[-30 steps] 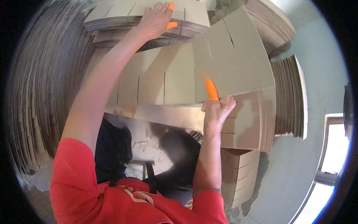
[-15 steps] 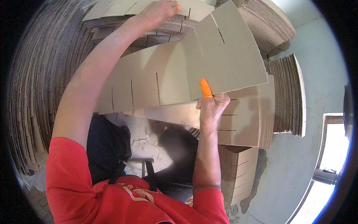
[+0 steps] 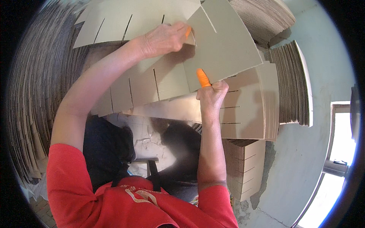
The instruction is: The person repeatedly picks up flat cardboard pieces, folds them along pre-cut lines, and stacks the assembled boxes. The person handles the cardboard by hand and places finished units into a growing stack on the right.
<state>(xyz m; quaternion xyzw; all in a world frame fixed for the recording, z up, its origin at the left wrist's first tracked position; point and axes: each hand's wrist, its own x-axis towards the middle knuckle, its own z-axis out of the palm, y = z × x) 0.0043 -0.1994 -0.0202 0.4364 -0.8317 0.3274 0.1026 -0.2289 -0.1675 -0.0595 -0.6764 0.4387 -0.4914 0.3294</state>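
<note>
OK | L hand [image 3: 165, 39]: pale slit cardbd [image 3: 145, 24] | R hand [image 3: 213, 94]: creased pnl [image 3: 224, 43]

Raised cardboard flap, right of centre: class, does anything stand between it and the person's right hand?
Nothing visible does: the right hand is at the lower edge of the raised cardboard flap, its orange finger cover lying over the flap's visible face.
</note>
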